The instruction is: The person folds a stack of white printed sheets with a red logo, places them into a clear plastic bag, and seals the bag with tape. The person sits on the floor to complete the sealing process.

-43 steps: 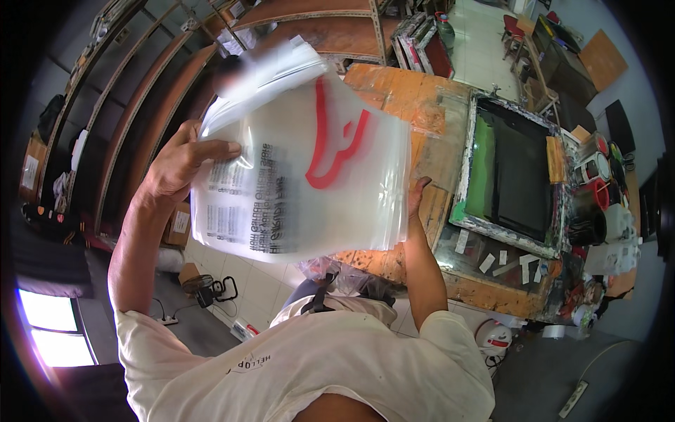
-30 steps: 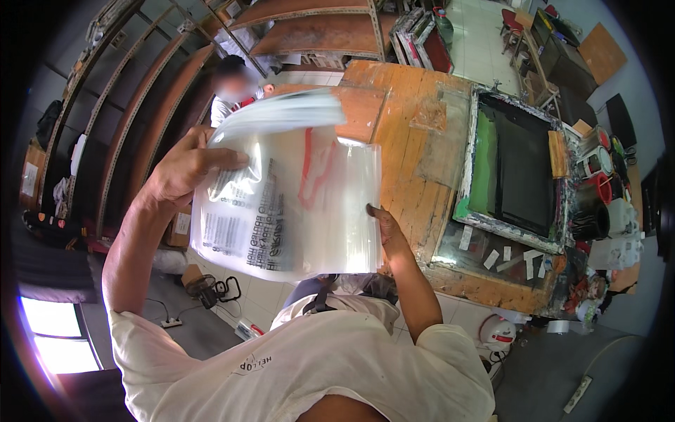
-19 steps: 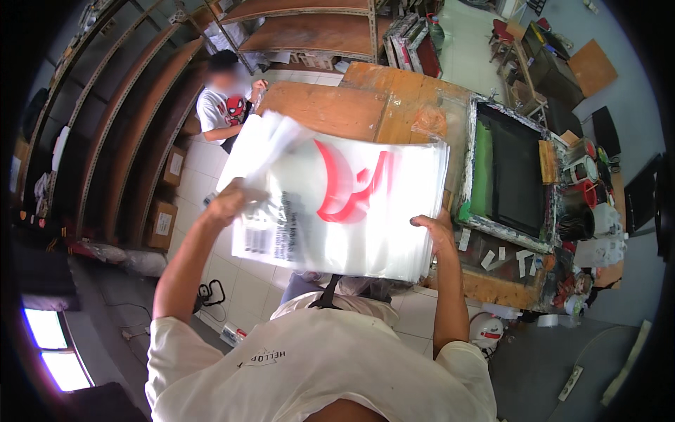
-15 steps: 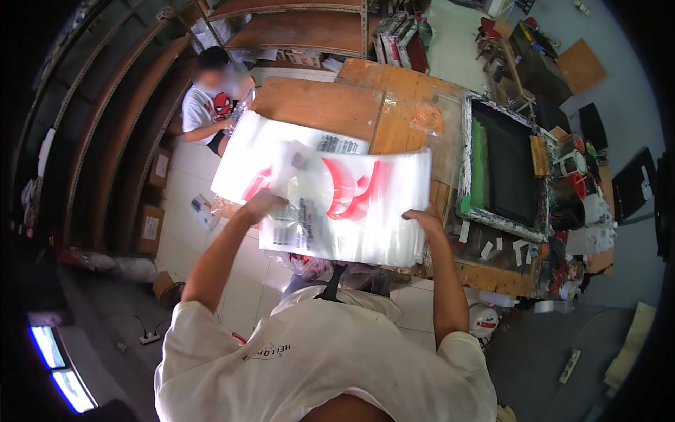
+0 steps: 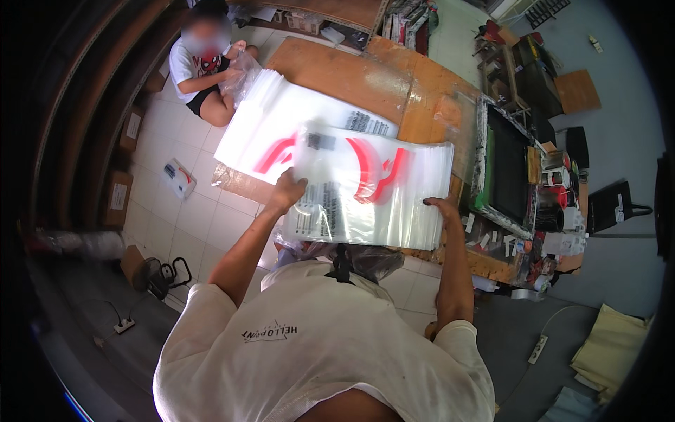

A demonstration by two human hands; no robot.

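Observation:
Between my two hands is a stack of clear plastic bags (image 5: 408,190) with red and dark print. My left hand (image 5: 288,190) is closed on its left edge, thumb on top. At the right edge my right hand (image 5: 443,209) grips the same stack, the thumb lying over it and the other fingers underneath, hidden. Beyond it, another pile of printed plastic bags (image 5: 247,119) lies on the wooden table (image 5: 337,74). The held stack overlaps the near right part of that pile.
A screen-printing frame (image 5: 506,169) rests at the table's right, beside several paint cans (image 5: 555,179). Another person (image 5: 204,67) sits on the floor at far left, holding clear plastic (image 5: 242,77). Shelves (image 5: 77,91) line the left. A printed packet (image 5: 179,178) lies on the tiles.
The view has shifted, so the table and shelves appear displaced. Both hands still hold the stack, which sits farther right in the picture. The seated person's plastic now shows more fully.

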